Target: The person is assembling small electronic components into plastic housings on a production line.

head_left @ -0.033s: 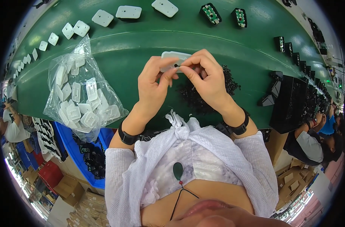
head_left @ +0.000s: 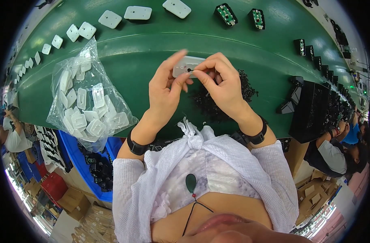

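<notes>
A white plastic cover (head_left: 187, 61), shallow and rounded at the corners, is held between my hands over the green table. My left hand (head_left: 165, 86) grips its lower left side with the thumb and curled fingers, while the index finger is raised. My right hand (head_left: 226, 83) pinches a small black piece (head_left: 189, 70) between thumb and forefinger at the face of the cover. Whether that piece sits in a hole there I cannot tell. Beneath and beside my right hand spreads a heap of small black parts (head_left: 246, 87), partly hidden by it.
On the left lies a clear bag (head_left: 55, 103) of white covers. White covers (head_left: 138, 13) and black housings with green circuit boards (head_left: 258, 18) line the far side. A black box (head_left: 310, 109) stands at right; a blue bin (head_left: 77, 158) is below left. Other people sit at both sides.
My left index finger has lifted off the cover and points up and away, baring more of its face. My right hand has stayed where it was.
</notes>
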Available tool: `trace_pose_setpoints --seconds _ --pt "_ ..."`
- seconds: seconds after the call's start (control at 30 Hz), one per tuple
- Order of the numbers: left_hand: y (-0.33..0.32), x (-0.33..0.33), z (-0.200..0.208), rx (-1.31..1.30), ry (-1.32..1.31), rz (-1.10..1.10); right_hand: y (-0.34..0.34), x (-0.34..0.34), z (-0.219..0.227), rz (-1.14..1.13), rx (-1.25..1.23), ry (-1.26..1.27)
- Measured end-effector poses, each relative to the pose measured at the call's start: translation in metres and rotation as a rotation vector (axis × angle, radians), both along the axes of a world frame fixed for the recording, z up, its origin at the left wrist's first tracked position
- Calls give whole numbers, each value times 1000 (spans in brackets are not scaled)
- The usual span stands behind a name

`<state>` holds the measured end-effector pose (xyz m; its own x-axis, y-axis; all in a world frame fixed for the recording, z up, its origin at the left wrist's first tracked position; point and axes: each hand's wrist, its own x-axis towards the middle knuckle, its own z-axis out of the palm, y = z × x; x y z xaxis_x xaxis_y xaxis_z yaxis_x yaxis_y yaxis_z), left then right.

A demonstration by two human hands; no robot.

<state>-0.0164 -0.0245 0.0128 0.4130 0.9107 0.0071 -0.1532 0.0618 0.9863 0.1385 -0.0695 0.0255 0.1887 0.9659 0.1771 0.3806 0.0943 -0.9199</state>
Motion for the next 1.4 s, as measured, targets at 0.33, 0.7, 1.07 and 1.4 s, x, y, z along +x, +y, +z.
trace_pose_setpoints --seconds 0.33,0.7,1.07,1.4 --pt "1 -1 -16 -181 -163 -49 4 -6 -13 -53 13 24" --pt "1 -4 -15 104 -8 23 -1 -12 -24 -37 -239 386" --pt "2 -8 -18 -75 -61 -90 5 5 -7 53 -149 56" --pt "23 -12 -19 -146 -25 -33 31 21 -23 132 -316 126"
